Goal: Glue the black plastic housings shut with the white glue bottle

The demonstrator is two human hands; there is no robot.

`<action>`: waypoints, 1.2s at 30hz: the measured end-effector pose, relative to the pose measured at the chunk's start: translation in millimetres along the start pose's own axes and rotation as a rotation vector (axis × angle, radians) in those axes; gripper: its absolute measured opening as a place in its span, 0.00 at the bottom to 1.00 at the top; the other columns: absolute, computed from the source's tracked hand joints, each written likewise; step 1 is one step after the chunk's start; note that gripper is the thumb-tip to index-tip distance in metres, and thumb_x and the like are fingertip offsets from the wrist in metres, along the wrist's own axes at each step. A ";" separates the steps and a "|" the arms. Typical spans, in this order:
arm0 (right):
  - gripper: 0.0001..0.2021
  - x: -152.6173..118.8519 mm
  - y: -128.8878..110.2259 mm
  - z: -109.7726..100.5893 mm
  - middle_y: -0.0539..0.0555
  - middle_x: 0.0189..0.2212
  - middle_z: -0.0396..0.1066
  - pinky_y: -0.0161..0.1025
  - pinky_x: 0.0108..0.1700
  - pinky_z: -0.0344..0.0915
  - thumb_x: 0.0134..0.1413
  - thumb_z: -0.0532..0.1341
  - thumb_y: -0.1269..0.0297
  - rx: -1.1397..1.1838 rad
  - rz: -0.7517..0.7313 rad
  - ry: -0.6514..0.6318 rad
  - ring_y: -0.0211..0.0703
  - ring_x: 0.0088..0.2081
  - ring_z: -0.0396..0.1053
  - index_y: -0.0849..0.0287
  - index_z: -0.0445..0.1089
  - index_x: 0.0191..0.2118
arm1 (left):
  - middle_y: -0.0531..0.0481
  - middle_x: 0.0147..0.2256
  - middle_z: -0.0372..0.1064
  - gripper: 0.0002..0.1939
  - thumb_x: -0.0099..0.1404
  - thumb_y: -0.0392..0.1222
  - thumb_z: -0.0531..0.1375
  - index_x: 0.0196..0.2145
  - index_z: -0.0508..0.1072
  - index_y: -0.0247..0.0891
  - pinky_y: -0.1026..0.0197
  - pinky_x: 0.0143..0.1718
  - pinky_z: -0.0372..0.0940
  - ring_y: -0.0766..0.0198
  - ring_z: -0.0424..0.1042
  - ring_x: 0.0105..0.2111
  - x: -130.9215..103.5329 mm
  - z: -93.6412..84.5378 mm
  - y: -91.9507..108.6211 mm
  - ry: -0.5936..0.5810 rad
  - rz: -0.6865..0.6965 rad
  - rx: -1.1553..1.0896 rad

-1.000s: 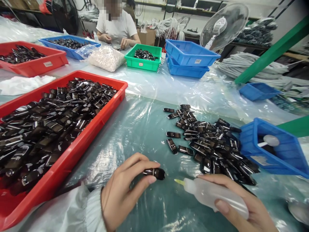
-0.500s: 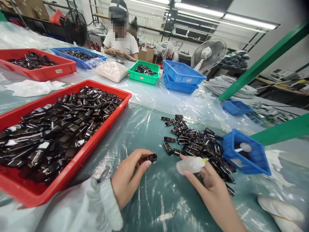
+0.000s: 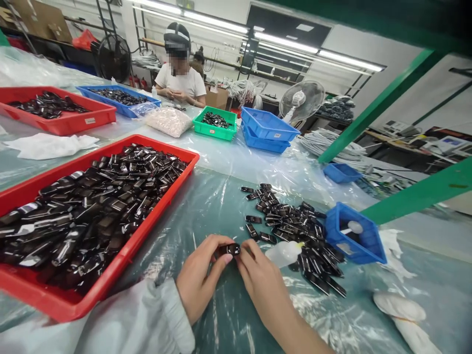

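A small glossy black part (image 3: 232,249) is pinched between the thumb and fingers of my left hand (image 3: 202,273). My right hand (image 3: 260,275) meets it from the right, its fingertips closed at the end of that part; whether they grip it or something tiny is hidden. Just beyond my right hand, a white squeeze bottle (image 3: 282,254) with a yellowish tip lies on its side against a loose pile of black parts (image 3: 287,216). To the left is a large red tray (image 3: 147,228) full of similar black parts.
A small blue bin (image 3: 335,231) holding a white-handled item stands right of the pile. Green bars (image 3: 420,189) cross the right side. Farther back are a green tray (image 3: 216,132), stacked blue trays (image 3: 269,129) and a bag of pale pieces (image 3: 169,121). A person sits across the table.
My right hand has let go of the bottle, which now lies by the pile, and has moved left to the black part in my left hand. The camera view has shifted slightly.
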State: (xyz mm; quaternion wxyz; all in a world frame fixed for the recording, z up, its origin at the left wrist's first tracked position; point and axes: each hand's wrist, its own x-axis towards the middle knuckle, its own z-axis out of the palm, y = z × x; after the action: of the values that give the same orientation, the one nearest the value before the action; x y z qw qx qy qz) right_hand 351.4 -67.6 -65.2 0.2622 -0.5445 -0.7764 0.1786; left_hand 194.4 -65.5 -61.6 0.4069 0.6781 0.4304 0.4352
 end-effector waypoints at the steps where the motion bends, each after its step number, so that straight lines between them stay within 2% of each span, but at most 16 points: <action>1: 0.14 3.3 -0.9 -1.1 0.61 0.35 0.67 0.44 0.27 0.65 0.59 0.48 0.69 0.038 0.014 -0.005 0.51 0.30 0.68 0.59 0.70 0.34 | 0.50 0.38 0.67 0.08 0.69 0.36 0.50 0.44 0.66 0.40 0.61 0.39 0.61 0.62 0.66 0.37 -0.2 -0.1 0.1 0.000 0.004 0.007; 4: 0.09 2.8 -5.8 -14.4 0.57 0.34 0.66 0.38 0.25 0.66 0.59 0.51 0.66 0.198 0.084 -0.020 0.43 0.28 0.67 0.58 0.67 0.32 | 0.50 0.37 0.67 0.08 0.69 0.36 0.51 0.44 0.66 0.40 0.62 0.38 0.61 0.63 0.66 0.36 -0.4 -0.6 0.2 0.000 0.024 0.026; 8: 0.08 -5.0 -12.8 -37.8 0.52 0.29 0.68 0.31 0.18 0.66 0.58 0.56 0.59 0.444 0.246 -0.053 0.32 0.19 0.64 0.58 0.66 0.33 | 0.50 0.38 0.67 0.08 0.69 0.34 0.51 0.43 0.66 0.40 0.62 0.40 0.61 0.62 0.67 0.38 -0.6 -1.5 1.0 -0.019 0.110 0.047; 13: 0.10 -7.7 -12.7 -47.4 0.50 0.23 0.72 0.28 0.21 0.65 0.46 0.68 0.59 0.974 0.541 -0.114 0.31 0.20 0.67 0.60 0.73 0.30 | 0.48 0.43 0.67 0.12 0.69 0.33 0.50 0.49 0.65 0.43 0.60 0.45 0.61 0.61 0.66 0.44 -2.8 -3.1 2.2 -0.079 0.217 0.092; 19: 0.10 -6.7 -20.2 -48.3 0.46 0.19 0.69 0.23 0.19 0.64 0.41 0.71 0.61 1.221 0.656 -0.118 0.30 0.21 0.66 0.60 0.72 0.26 | 0.47 0.44 0.67 0.14 0.70 0.33 0.50 0.50 0.65 0.43 0.60 0.45 0.60 0.61 0.66 0.44 -4.3 -4.5 1.8 -0.107 0.282 0.159; 22: 0.11 -7.2 -22.6 -49.8 0.46 0.18 0.68 0.22 0.18 0.63 0.40 0.72 0.63 1.270 0.676 -0.163 0.29 0.21 0.66 0.61 0.71 0.25 | 0.47 0.43 0.68 0.13 0.71 0.34 0.49 0.50 0.64 0.44 0.58 0.43 0.59 0.60 0.66 0.42 -5.0 -5.3 3.0 -0.108 0.313 0.235; 25: 0.10 -8.0 -20.4 -47.6 0.45 0.19 0.67 0.22 0.19 0.63 0.43 0.71 0.64 1.315 0.652 -0.202 0.29 0.21 0.67 0.60 0.69 0.28 | 0.47 0.43 0.68 0.13 0.72 0.36 0.47 0.51 0.63 0.44 0.57 0.41 0.56 0.60 0.66 0.39 -7.6 -5.0 5.0 -0.103 0.356 0.298; 30: 0.14 -10.1 -15.1 -38.8 0.46 0.23 0.72 0.24 0.19 0.67 0.43 0.71 0.62 1.454 0.582 -0.329 0.33 0.25 0.72 0.59 0.66 0.31 | 0.48 0.43 0.67 0.13 0.73 0.37 0.45 0.51 0.62 0.43 0.60 0.43 0.55 0.62 0.66 0.41 -15.0 -3.4 8.1 -0.090 0.365 0.271; 33: 0.14 -12.5 -16.7 -38.2 0.49 0.24 0.75 0.23 0.19 0.66 0.44 0.70 0.62 1.523 0.513 -0.377 0.35 0.28 0.74 0.60 0.66 0.32 | 0.49 0.43 0.68 0.12 0.73 0.40 0.45 0.51 0.62 0.45 0.61 0.44 0.56 0.62 0.68 0.41 -18.1 -4.2 9.9 -0.071 0.381 0.277; 36: 0.14 -15.4 -19.4 -41.0 0.50 0.24 0.76 0.20 0.21 0.63 0.44 0.70 0.61 1.542 0.490 -0.412 0.33 0.29 0.75 0.60 0.64 0.29 | 0.48 0.42 0.70 0.12 0.72 0.42 0.47 0.50 0.63 0.45 0.62 0.41 0.61 0.62 0.70 0.39 -19.5 -5.3 10.5 -0.056 0.431 0.320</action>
State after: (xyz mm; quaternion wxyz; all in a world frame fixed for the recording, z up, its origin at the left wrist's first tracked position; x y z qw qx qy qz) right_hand 365.6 -89.0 -24.8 0.3677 -0.3223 -0.3283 0.8082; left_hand 186.9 -86.0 -55.1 0.2044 0.8216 0.3279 0.4192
